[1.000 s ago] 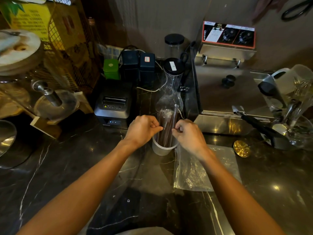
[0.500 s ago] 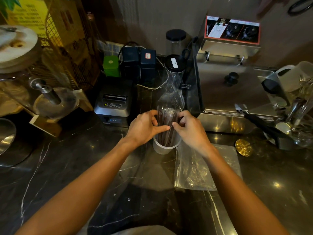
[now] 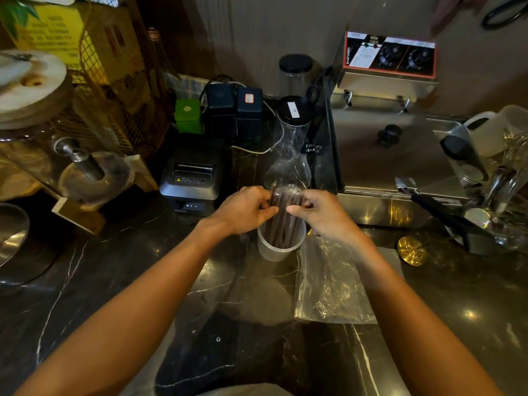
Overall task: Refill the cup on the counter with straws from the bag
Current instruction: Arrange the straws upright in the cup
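Observation:
A translucent white cup [image 3: 278, 248] stands on the dark marble counter [image 3: 85, 281], in the middle of the view. A bundle of dark brown wrapped straws [image 3: 283, 218] stands upright in it, tops poking above the rim. My left hand [image 3: 245, 210] pinches the bundle from the left, and my right hand [image 3: 320, 214] pinches it from the right, thumbs almost meeting in front. A flat clear plastic bag [image 3: 328, 284] lies on the counter just right of the cup, under my right forearm.
Behind the cup stands a clear jar with a black lid [image 3: 291, 144]. A black receipt printer [image 3: 194, 178] sits to the left, a steel fryer [image 3: 391, 155] to the right. A gold lid [image 3: 411, 250] and black tongs [image 3: 448, 218] lie at the right.
Both hands have closed in around the straw tops, thumbs nearer each other. The cup and bag have stayed in place.

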